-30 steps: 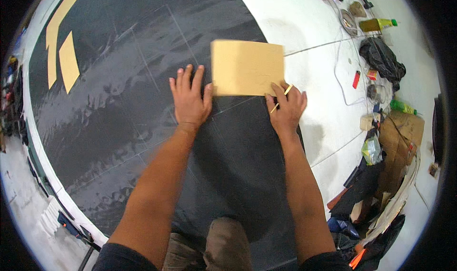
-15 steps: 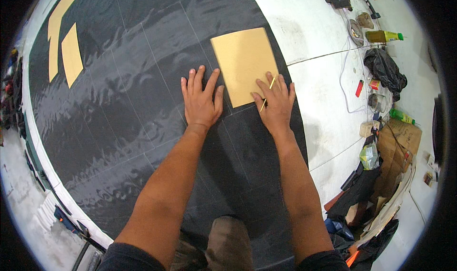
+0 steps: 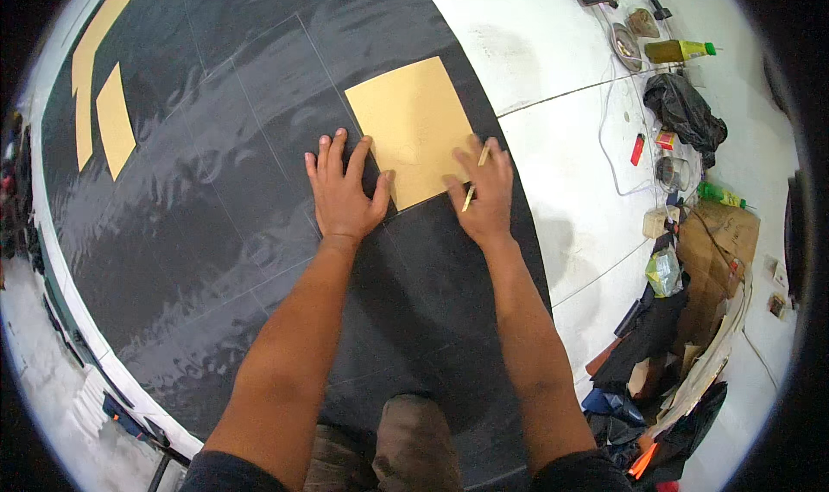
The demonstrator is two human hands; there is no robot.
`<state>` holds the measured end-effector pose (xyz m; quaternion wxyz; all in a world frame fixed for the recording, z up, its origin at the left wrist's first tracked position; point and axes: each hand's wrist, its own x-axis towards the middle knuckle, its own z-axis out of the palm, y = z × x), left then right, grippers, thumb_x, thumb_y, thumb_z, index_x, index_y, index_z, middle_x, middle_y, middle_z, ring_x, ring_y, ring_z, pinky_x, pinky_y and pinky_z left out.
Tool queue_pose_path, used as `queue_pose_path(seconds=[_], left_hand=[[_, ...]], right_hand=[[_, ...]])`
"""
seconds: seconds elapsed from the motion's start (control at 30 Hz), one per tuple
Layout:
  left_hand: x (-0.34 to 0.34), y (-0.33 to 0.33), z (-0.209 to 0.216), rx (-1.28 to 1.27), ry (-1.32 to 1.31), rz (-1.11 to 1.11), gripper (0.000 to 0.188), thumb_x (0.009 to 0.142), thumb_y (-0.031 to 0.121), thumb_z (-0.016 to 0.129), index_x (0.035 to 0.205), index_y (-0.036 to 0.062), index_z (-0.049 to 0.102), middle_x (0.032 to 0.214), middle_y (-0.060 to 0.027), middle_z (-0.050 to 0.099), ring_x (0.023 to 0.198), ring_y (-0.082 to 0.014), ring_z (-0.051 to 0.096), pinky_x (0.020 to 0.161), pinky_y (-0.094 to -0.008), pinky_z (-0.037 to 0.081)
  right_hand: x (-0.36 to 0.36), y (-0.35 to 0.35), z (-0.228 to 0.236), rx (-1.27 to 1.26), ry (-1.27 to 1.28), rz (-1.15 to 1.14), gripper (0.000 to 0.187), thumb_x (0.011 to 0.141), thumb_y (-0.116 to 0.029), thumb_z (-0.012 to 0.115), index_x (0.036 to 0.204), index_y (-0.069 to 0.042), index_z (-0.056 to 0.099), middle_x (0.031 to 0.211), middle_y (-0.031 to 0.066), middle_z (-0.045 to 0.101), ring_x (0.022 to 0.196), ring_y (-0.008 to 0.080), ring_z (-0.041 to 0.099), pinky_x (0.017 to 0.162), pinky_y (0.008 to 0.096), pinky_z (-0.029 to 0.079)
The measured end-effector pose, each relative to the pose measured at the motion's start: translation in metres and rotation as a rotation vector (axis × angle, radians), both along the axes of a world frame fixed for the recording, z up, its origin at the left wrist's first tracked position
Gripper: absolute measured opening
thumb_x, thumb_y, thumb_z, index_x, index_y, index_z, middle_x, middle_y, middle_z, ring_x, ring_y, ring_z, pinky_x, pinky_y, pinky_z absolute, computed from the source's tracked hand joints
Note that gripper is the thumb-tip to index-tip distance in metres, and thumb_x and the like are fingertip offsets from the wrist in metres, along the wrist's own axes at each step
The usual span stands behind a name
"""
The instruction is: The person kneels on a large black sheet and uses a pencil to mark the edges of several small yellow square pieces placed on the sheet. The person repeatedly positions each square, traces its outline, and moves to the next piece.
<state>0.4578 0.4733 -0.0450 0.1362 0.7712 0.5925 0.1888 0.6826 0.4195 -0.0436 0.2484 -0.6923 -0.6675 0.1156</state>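
A four-sided yellow card template (image 3: 410, 129) lies flat on a black sheet (image 3: 285, 319) marked with thin pale lines. Its left edge runs close along one of these lines. My left hand (image 3: 348, 190) is spread flat on the sheet, with the thumb and index fingertip at the card's left edge. At the card's lower right edge, my right hand (image 3: 490, 194) has its fingertips on or just over the card, slightly blurred. A thin yellow pencil-like stick (image 3: 469, 198) is held across between its fingers.
Two more yellow card pieces, a long one (image 3: 84, 69) and a short one (image 3: 117, 125), lie at the far left. Beside the sheet on the white floor are a bottle (image 3: 678, 51), a black plastic bag (image 3: 686, 112), a red lighter (image 3: 637, 150) and a cardboard box (image 3: 717, 246).
The card has shifted a little left against the sheet, bringing its left edge to a drawn line. My left hand now touches that edge. The whole view has turned slightly.
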Motion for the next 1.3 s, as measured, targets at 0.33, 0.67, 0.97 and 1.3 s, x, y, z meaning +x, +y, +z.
queue_pose_path(seconds=[0.33, 0.67, 0.97, 1.3], left_hand=[[0.002, 0.000, 0.000, 0.014, -0.002, -0.008, 0.057, 0.088, 0.040, 0.072, 0.140, 0.0200, 0.059, 0.153, -0.0210, 0.043, 0.146, -0.0435, 0.032, 0.121, -0.0617, 0.018], [0.000, 0.000, -0.003, 0.020, -0.027, 0.007, 0.057, 0.087, 0.044, 0.071, 0.138, 0.0211, 0.061, 0.151, -0.0196, 0.045, 0.146, -0.0415, 0.034, 0.121, -0.0630, 0.018], [0.001, 0.000, -0.002, 0.026, -0.015, -0.004, 0.058, 0.085, 0.044, 0.072, 0.139, 0.0232, 0.062, 0.151, -0.0196, 0.045, 0.146, -0.0418, 0.033, 0.121, -0.0623, 0.018], [-0.003, 0.000, 0.000, 0.010, -0.026, -0.007, 0.061, 0.085, 0.043, 0.074, 0.139, 0.0203, 0.060, 0.152, -0.0220, 0.044, 0.146, -0.0448, 0.034, 0.120, -0.0632, 0.018]], right_hand=[[0.029, -0.017, -0.007, -0.007, -0.185, -0.179, 0.035, 0.096, -0.032, 0.069, 0.127, -0.016, 0.068, 0.144, 0.0101, 0.057, 0.140, 0.0366, 0.043, 0.117, 0.0597, 0.025], [0.028, -0.015, -0.012, -0.047, -0.184, -0.194, 0.036, 0.100, -0.039, 0.063, 0.128, -0.017, 0.068, 0.146, 0.0107, 0.055, 0.143, 0.0372, 0.039, 0.118, 0.0601, 0.022], [0.030, -0.016, -0.014, -0.014, -0.192, -0.200, 0.034, 0.098, -0.035, 0.066, 0.126, -0.016, 0.069, 0.145, 0.0097, 0.056, 0.142, 0.0374, 0.042, 0.117, 0.0599, 0.024], [0.027, -0.014, -0.012, -0.021, -0.194, -0.207, 0.034, 0.095, -0.034, 0.070, 0.124, -0.016, 0.070, 0.144, 0.0090, 0.057, 0.141, 0.0368, 0.043, 0.117, 0.0589, 0.025]])
